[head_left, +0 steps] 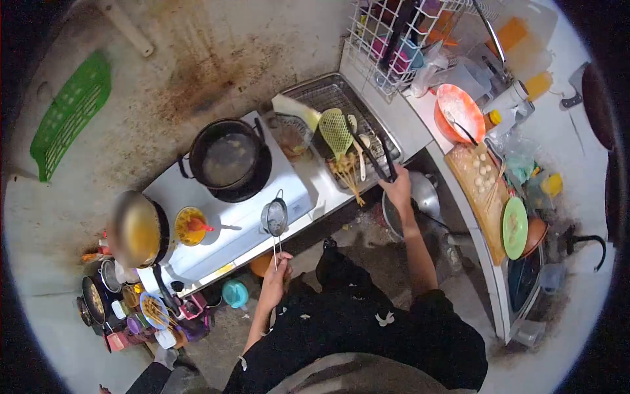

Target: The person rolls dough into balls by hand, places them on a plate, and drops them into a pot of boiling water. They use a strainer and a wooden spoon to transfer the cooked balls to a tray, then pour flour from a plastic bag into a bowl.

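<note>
My left hand (275, 276) grasps a small wire strainer (275, 218) at centre frame, beside the black pot (225, 157). My right hand (398, 190) clenches black tongs (374, 154) over the metal tray (328, 92), upper centre.

Black pot (226, 157), orange bowl (459, 111)

We noted a small wire strainer (275, 217) held upright over the stove edge, and black tongs (375, 156) angled into the metal tray.
</note>
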`<state>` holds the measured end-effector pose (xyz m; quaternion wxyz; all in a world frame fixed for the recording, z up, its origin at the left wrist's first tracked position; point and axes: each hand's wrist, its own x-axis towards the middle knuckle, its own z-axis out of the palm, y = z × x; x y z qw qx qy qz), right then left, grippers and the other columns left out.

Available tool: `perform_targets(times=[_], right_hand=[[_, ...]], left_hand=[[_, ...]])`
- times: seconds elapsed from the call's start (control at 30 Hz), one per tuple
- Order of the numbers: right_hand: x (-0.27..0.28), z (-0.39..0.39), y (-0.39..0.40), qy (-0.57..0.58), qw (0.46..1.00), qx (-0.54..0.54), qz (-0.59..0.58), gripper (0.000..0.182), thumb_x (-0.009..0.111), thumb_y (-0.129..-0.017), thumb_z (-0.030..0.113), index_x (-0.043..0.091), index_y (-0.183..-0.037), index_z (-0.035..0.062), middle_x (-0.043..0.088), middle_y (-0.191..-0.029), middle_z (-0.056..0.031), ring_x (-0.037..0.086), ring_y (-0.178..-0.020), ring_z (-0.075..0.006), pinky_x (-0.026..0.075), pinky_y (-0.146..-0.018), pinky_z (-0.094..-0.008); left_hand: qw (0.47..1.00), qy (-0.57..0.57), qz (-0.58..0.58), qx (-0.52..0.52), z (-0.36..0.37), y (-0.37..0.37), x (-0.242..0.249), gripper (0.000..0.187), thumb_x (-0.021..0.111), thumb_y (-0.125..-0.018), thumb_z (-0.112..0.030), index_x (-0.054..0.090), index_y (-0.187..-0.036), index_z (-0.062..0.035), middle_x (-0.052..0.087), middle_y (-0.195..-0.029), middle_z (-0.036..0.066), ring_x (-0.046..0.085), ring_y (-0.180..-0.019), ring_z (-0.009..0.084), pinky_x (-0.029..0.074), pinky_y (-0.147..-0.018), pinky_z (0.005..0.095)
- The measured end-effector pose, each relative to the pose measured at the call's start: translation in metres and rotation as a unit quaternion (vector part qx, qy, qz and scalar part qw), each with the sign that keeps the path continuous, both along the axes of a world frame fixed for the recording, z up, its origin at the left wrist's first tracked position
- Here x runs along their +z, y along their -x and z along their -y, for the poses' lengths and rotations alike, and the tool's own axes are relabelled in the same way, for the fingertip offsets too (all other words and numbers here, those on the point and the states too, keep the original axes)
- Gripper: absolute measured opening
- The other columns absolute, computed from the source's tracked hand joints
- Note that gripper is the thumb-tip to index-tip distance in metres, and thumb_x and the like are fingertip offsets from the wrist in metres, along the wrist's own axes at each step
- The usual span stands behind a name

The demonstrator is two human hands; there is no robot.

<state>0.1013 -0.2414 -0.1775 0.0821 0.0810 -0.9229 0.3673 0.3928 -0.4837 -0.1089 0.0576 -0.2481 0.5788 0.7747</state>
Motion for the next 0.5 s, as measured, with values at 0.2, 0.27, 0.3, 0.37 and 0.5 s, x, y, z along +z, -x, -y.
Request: perform_targets(times=[0.2, 0.27, 0.3, 0.37, 0.5], right_hand=[[-0.036, 0.004, 0.067, -0.093, 0.993, 0.063, 0.046, 0.069, 0.07, -0.062, 0.021, 0.039, -0.121, 0.0006, 0.042, -0.112, -0.0176, 0.042, -0.106, -0.0331, 0.036, -0.089, -0.0361], [-0.041, 0.005, 0.082, -0.061, 0.991, 0.077, 0.09, 0.069, 0.069, -0.064, 0.022, 0.038, -0.122, 0.0009, 0.04, -0.114, -0.0174, 0.041, -0.108, -0.0332, 0.035, -0.09, -0.0369], [-0.048, 0.004, 0.087, -0.078, 0.991, 0.088, 0.07, 0.069, 0.068, -0.065, 0.022, 0.037, -0.123, 0.002, 0.039, -0.116, -0.0171, 0.041, -0.107, -0.0335, 0.035, -0.09, -0.0381], [-0.059, 0.002, 0.088, -0.093, 0.989, 0.102, 0.055, 0.068, 0.068, -0.066, 0.023, 0.037, -0.123, 0.0031, 0.037, -0.117, -0.0167, 0.041, -0.107, -0.0337, 0.034, -0.09, -0.0393], [-0.061, 0.004, 0.076, -0.18, 0.981, 0.056, -0.048, 0.059, 0.065, -0.069, 0.023, 0.042, -0.12, 0.0066, 0.04, -0.111, -0.0155, 0.039, -0.105, -0.0321, 0.033, -0.087, -0.0436]], left_hand=[[1.0, 0.0, -0.002, -0.01, -0.047, 0.049, -0.002, 0.025, 0.033, -0.092, -0.028, 0.041, -0.106, -0.0076, 0.034, -0.062, -0.004, 0.029, -0.043, 0.0035, 0.025, -0.037, 0.0179], [0.999, 0.003, -0.018, -0.026, -0.055, 0.06, 0.001, 0.028, 0.032, -0.092, -0.029, 0.041, -0.107, -0.0068, 0.035, -0.062, -0.003, 0.032, -0.042, 0.0037, 0.028, -0.037, 0.0183], [1.0, 0.014, -0.009, -0.023, -0.058, 0.064, 0.002, 0.025, 0.036, -0.092, -0.024, 0.04, -0.107, -0.005, 0.036, -0.059, -0.003, 0.035, -0.041, 0.0041, 0.029, -0.037, 0.0184], [1.0, 0.001, -0.012, -0.024, -0.063, 0.069, 0.002, 0.024, 0.039, -0.091, -0.021, 0.04, -0.107, -0.004, 0.036, -0.058, -0.003, 0.035, -0.04, 0.0046, 0.029, -0.037, 0.0188], [1.0, -0.018, -0.017, -0.007, -0.064, 0.075, 0.004, 0.022, 0.044, -0.088, -0.014, 0.039, -0.107, -0.0021, 0.04, -0.056, -0.001, 0.038, -0.039, 0.0059, 0.031, -0.036, 0.0198]])
